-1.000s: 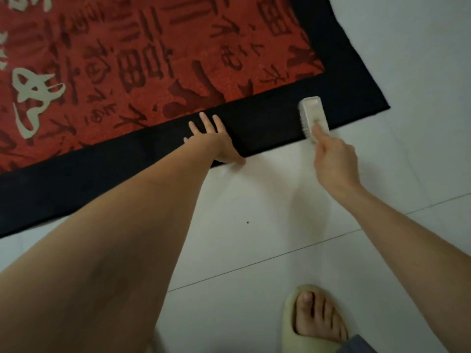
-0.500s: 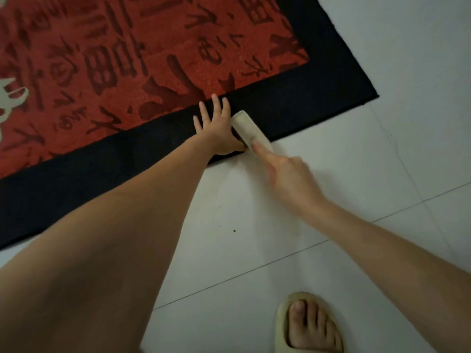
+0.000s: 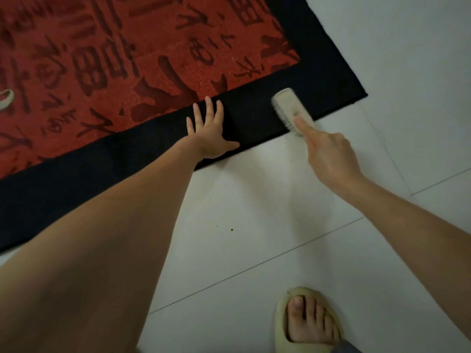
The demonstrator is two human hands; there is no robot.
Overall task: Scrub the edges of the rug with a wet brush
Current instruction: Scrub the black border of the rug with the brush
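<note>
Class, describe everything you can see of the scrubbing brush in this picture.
The brush is a small, pale cream oblong block, plastic by its look, with rounded ends and a fringe of light bristles showing along its left side. It lies bristles-down on the rug's black border, near the rug's corner, angled away from the person. The right hand grips its near end, index finger stretched along its back. The left hand presses the border beside it, apart from the brush.

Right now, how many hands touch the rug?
1. The left hand presses flat on the rug border; the right hand grips the brush, which rests on the border nearer the corner.
</note>
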